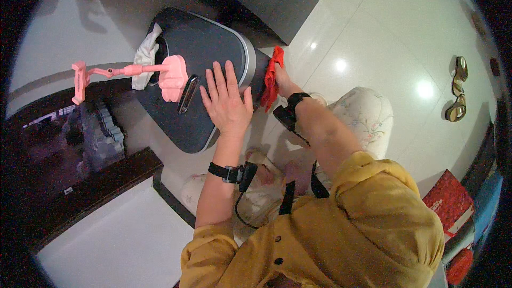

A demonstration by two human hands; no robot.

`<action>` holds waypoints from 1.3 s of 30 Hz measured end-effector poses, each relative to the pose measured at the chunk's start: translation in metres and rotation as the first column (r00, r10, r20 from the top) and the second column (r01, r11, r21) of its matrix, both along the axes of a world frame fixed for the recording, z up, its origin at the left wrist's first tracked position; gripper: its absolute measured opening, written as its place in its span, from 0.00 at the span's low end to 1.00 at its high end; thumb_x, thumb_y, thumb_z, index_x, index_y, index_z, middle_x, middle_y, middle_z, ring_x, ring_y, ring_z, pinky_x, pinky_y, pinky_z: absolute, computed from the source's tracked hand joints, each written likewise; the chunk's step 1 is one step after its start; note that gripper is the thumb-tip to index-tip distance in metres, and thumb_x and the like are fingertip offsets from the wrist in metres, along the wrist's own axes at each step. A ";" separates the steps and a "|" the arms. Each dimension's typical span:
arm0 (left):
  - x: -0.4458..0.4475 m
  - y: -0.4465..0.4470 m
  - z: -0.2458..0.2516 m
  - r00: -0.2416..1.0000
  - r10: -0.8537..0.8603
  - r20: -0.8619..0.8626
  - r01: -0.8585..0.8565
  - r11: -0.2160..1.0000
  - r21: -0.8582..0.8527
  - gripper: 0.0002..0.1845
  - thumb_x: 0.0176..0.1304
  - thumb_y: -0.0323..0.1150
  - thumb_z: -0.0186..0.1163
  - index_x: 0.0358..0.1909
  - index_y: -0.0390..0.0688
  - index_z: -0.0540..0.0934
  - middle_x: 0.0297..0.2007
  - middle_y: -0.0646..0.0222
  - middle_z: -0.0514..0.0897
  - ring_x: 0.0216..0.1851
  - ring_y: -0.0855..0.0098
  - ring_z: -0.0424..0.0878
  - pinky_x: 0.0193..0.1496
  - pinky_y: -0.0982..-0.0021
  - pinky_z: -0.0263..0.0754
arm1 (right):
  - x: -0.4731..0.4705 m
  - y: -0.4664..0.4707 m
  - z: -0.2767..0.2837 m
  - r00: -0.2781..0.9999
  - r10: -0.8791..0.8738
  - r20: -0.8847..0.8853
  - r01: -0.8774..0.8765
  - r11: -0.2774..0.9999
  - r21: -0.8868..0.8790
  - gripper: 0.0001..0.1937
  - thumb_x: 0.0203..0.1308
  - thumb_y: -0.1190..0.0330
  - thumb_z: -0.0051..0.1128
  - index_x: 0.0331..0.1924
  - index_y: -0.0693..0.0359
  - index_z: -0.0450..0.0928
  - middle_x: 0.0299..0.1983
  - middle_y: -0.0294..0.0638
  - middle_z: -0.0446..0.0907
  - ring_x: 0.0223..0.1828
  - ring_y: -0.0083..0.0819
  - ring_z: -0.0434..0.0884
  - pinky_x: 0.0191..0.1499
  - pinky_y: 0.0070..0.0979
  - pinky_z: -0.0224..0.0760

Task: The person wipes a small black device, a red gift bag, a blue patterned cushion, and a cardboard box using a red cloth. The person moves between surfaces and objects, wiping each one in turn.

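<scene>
My left hand (227,106) lies palm down, fingers apart, on the dark grey top of a silver-rimmed appliance (208,40). A red cloth (271,86) is in my right hand (282,80), held low against the appliance's side; my fingertips are partly hidden by it. On the top, left of my left hand, stands a pink phone holder (173,78) with a jointed arm reaching left. Beside its base is a small dark glossy object (188,94), too unclear to name. A crumpled white cloth (147,58) hangs at the top's far edge.
A dark cabinet (280,4) stands close beyond the appliance. A dark-framed screen (76,140) is at left, above a white surface (120,236). Sandals (458,88) lie on the glossy tiled floor (372,48). A red box (448,200) sits at lower right.
</scene>
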State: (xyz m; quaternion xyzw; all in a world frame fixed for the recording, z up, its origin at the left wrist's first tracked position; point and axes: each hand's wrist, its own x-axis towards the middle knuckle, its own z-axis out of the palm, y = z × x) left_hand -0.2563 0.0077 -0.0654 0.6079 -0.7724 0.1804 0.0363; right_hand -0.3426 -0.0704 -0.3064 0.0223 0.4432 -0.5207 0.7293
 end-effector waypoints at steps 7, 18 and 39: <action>0.007 -0.006 -0.002 0.999 -0.009 -0.040 0.009 1.000 -0.003 0.46 0.60 0.47 0.65 0.79 0.48 0.59 0.77 0.56 0.62 0.77 0.51 0.61 0.74 0.41 0.57 | 0.022 0.016 0.013 0.990 -0.130 0.046 0.121 0.980 0.160 0.12 0.74 0.70 0.47 0.56 0.63 0.70 0.43 0.42 0.79 0.43 0.36 0.82 0.42 0.44 0.80; 0.026 -0.021 0.018 0.969 -0.036 -0.243 0.076 0.985 0.155 0.41 0.51 0.30 0.59 0.74 0.43 0.68 0.72 0.45 0.69 0.74 0.41 0.64 0.75 0.48 0.60 | -0.028 0.005 0.154 0.948 0.021 0.317 0.129 0.885 -0.446 0.16 0.77 0.65 0.45 0.63 0.56 0.70 0.49 0.41 0.80 0.46 0.33 0.83 0.49 0.35 0.82; 0.019 -0.047 0.062 0.892 0.152 -0.427 0.014 0.932 0.363 0.16 0.61 0.34 0.56 0.47 0.35 0.79 0.42 0.43 0.87 0.46 0.42 0.85 0.53 0.44 0.77 | -0.022 -0.036 0.221 0.042 -0.438 -0.898 -0.727 0.603 -0.328 0.28 0.55 0.66 0.66 0.63 0.49 0.74 0.62 0.51 0.71 0.58 0.61 0.73 0.63 0.50 0.71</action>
